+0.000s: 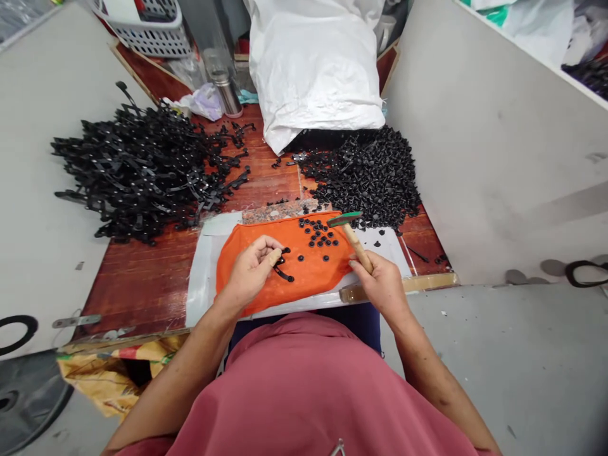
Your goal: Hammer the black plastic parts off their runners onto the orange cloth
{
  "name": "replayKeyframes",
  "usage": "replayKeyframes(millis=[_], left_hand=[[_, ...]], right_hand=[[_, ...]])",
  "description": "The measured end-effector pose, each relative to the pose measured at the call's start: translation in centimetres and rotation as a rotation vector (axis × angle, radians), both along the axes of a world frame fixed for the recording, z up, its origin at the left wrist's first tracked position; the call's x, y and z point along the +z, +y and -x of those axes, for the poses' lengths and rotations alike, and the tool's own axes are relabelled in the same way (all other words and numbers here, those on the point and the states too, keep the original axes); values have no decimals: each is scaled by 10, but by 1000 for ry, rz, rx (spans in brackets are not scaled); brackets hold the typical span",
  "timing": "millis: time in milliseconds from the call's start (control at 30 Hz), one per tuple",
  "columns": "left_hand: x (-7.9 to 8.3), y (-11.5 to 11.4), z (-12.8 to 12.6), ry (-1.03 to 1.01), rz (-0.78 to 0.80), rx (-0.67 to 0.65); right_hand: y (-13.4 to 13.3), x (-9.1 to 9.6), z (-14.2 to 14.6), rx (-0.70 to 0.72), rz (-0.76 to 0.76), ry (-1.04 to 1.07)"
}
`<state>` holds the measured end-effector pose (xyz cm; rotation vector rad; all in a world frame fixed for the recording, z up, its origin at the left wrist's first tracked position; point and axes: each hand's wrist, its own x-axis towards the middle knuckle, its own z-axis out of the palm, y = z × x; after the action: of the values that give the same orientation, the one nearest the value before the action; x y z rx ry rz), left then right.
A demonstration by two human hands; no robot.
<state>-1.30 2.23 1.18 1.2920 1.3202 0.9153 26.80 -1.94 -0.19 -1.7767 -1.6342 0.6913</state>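
Note:
My left hand (254, 266) pinches a curved black plastic piece (284, 273) with rounded ends, over the left part of an orange cloth (247, 296). At the cloth's right edge my right hand (380, 282) is closed round the wooden handle of a hammer (356, 246). The hammer's green head (344, 219) points up and to the left. Several small round black caps (320, 244) lie on the cloth between my hands, two of them apart from the group.
A tall heap of black strip-like parts (142, 164) covers the left of the red-brown table (142, 278). To the back right lies a pile of small black pieces (380, 177), beside a white sack (318, 69). A steel flask (228, 95) and grey basket (152, 35) stand behind. Grey panels (498, 145) flank the table.

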Motion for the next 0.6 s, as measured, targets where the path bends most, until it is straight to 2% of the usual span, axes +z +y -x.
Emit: replayKeyframes(millis=[100, 200, 267, 400, 600], left_hand=[[-2, -1, -8, -50, -4, 70], [-4, -5, -5, -71, -8, 148], [-5, -9, 3, -83, -6, 206], [-10, -17, 26, -95, -24, 325], [-15, -25, 54, -90, -88, 456]], right_hand=[[3, -7, 10, 99, -23, -87], [14, -8, 29, 191, 1, -296], [20, -5, 38, 217, 14, -372], [21, 4, 52, 266, 14, -392], [22, 5, 96, 397, 46, -430]])
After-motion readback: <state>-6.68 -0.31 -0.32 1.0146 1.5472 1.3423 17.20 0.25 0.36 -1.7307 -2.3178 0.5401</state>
